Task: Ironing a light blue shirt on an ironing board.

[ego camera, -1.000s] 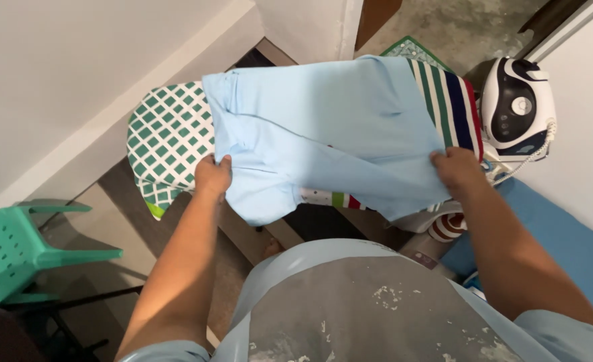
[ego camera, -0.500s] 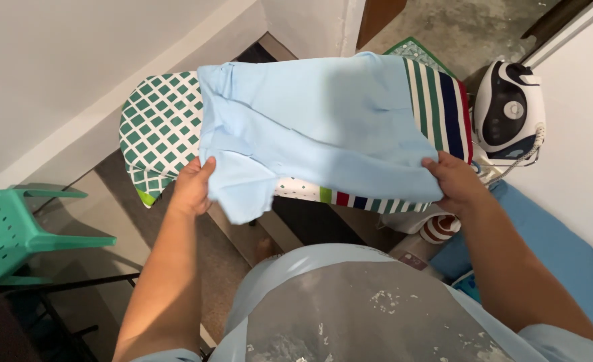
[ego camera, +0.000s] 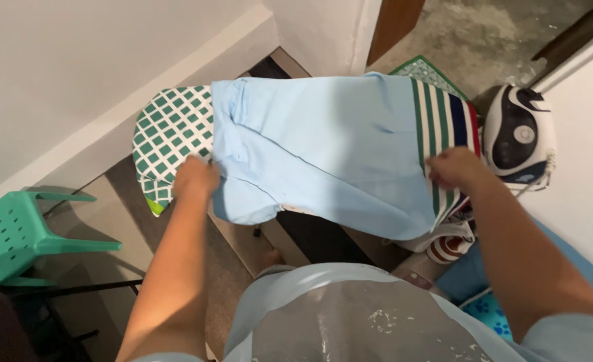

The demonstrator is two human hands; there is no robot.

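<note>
My left hand (ego camera: 196, 177) and right hand (ego camera: 452, 167) each pinch the near edge of the light blue garment (ego camera: 323, 147), which looks mostly spread over the ironing board (ego camera: 169, 131); its near hem hangs off, unsmoothed. Beyond lie a striped cloth (ego camera: 447, 114) and the iron (ego camera: 519, 137). No packages or labels show.

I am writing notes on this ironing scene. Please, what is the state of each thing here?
Light blue garment: spread over the board, near edge hanging off.
Left hand: grip on the garment's left edge.
Right hand: grip on its right edge.
Ironing board: standing, mostly covered.
Striped cloth: under the garment.
Iron: resting beside the board.
Green plastic chair: unoccupied.
</note>
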